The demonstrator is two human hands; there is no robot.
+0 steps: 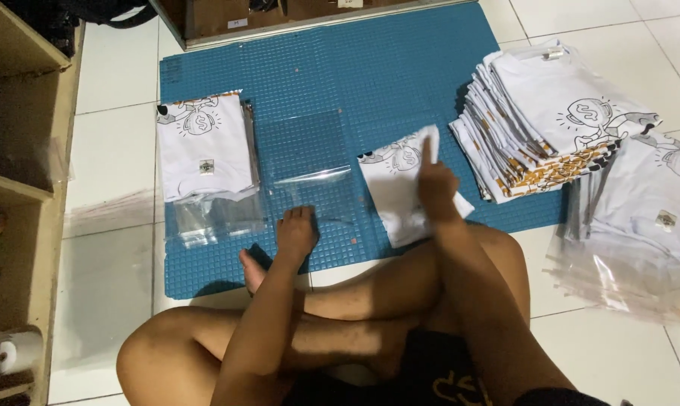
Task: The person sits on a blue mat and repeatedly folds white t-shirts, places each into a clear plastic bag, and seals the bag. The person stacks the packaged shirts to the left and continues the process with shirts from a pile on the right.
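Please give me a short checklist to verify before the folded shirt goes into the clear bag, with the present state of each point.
1. Right hand has the folded white shirt: ok, it lies on the shirt, its grip at the top edge.
2. Left hand controls the clear bag: ok, it rests at the bag's near edge.
3. Bag mouth is open: cannot tell.
4. Bag lies flat on the blue mat: ok.
5. Shirt is neatly folded: not ok, one corner is lifted.
6. Stack of unpacked shirts is tidy and close by: ok, on the right.
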